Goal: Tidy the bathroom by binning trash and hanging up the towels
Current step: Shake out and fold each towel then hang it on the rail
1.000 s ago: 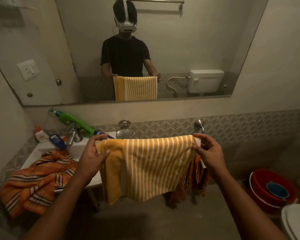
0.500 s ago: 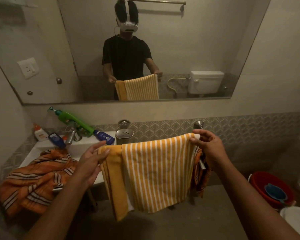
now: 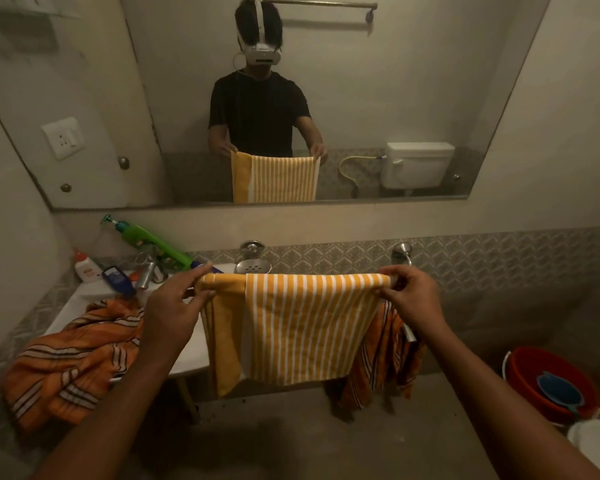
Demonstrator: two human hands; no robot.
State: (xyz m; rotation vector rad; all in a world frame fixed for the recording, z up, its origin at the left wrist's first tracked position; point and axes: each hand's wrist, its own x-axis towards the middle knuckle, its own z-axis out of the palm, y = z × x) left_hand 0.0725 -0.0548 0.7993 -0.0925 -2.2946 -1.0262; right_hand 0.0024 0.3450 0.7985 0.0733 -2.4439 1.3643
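The yellow striped towel [image 3: 302, 327] hangs folded, its top edge stretched level in front of the washbasin counter [image 3: 84, 296], held up in the air between two hands. One part of it is plain yellow on the left, the rest white and yellow stripes, and it drops straight down. The left hand [image 3: 174, 306] pinches the left top corner — thumb under the fold, index finger stretched along the top edge, other fingers loosely curled. The right hand [image 3: 413, 299] pinches the right top corner between thumb and fingertips, fingers bent close together.

Just behind the right corner an orange striped towel [image 3: 385, 358] hangs in a bunch from what looks like a metal bar; how it is fixed there I cannot tell. A second orange striped cloth [image 3: 70, 362] lies crumpled over the left end of the counter, spilling over its front edge.

At the back of the counter — a green pump bottle [image 3: 142, 237] leaning, a small white bottle [image 3: 85, 268], a dark blue bottle [image 3: 118, 280] lying down, and a metal soap dish [image 3: 252, 266] on the wall. A tap [image 3: 404, 252] sticks out of the patterned tiles to the right.

The mirror [image 3: 361, 116] above shows the person in a black shirt holding the towel, with a towel rail [image 3: 321, 3] and a white cistern [image 3: 418, 164] behind. Low on the right, a red bucket [image 3: 534, 375] holds a blue mug [image 3: 558, 393].
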